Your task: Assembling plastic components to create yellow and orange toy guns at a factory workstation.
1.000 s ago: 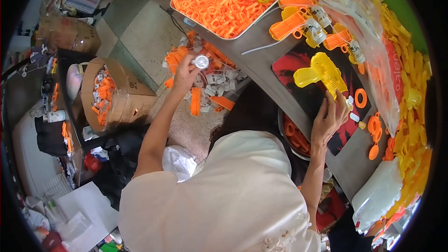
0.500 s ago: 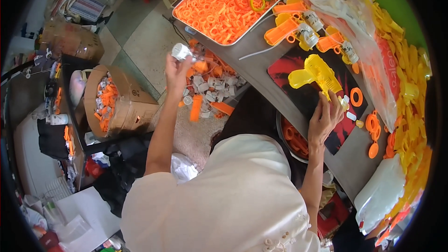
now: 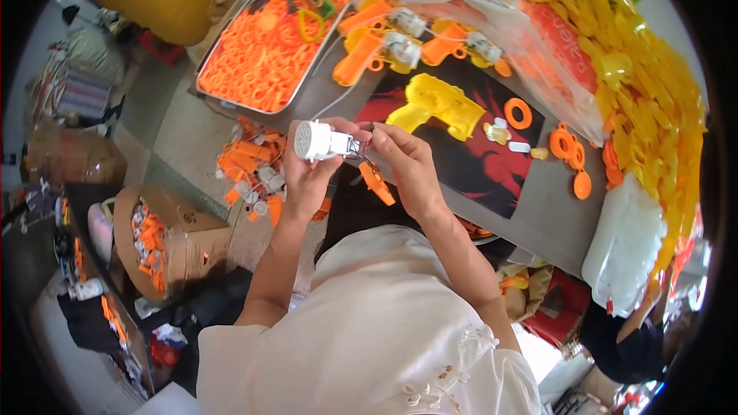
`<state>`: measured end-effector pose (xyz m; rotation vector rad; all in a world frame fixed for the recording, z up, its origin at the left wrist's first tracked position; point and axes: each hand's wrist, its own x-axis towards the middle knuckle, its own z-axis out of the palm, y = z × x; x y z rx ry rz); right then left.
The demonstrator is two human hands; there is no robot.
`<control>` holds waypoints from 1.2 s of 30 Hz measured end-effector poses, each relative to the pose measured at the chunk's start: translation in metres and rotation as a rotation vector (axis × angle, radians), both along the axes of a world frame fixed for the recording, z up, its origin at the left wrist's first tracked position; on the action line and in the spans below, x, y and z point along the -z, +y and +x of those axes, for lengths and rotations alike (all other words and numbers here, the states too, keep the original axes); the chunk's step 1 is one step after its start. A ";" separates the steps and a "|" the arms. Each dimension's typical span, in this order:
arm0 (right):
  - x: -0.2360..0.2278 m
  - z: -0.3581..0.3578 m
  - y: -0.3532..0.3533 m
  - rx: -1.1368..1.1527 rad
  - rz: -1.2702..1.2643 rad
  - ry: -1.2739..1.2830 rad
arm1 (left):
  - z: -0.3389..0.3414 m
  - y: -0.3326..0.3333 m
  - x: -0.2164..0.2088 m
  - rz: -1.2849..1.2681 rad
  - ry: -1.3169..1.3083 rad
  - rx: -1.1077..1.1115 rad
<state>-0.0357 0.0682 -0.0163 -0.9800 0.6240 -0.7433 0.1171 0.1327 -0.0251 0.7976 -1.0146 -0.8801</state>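
My left hand (image 3: 309, 184) is closed around a white round light module (image 3: 314, 141) with a clear dotted face. Thin dark wires (image 3: 367, 157) run from its narrow end to an orange plastic piece (image 3: 377, 184), which hangs below. With thumb and fingertips together, my right hand (image 3: 411, 169) pinches the wires close to the module; the exact spot is partly hidden by the fingers. Beyond it, a yellow toy gun shell (image 3: 442, 104) lies on a black-and-red mat (image 3: 492, 177). Small clear and white parts (image 3: 498, 134) rest beside an orange ring (image 3: 518, 113).
A metal tray (image 3: 261, 106) of orange rings stands at the table's left, with scissors on top. Several orange-and-white assemblies (image 3: 361, 58) lie behind the mat. Yellow shells (image 3: 615, 69) pile up on the right. Orange parts (image 3: 254, 157) lie below the table beside a cardboard box (image 3: 196, 238).
My right hand has left the yellow shell and come over to the white module, now pinching its wires. My left hand has brought the module inward. The view has shifted toward the right.
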 end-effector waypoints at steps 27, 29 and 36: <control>0.003 -0.142 -0.061 0.199 -0.542 0.727 | -0.045 -0.135 0.017 0.049 -1.339 -0.083; 0.016 -0.126 -0.064 0.208 -0.485 0.755 | -0.057 -0.127 0.012 0.368 -1.056 0.105; 0.025 -0.115 -0.065 0.299 -0.609 0.730 | -0.072 -0.120 0.031 0.332 -0.395 0.165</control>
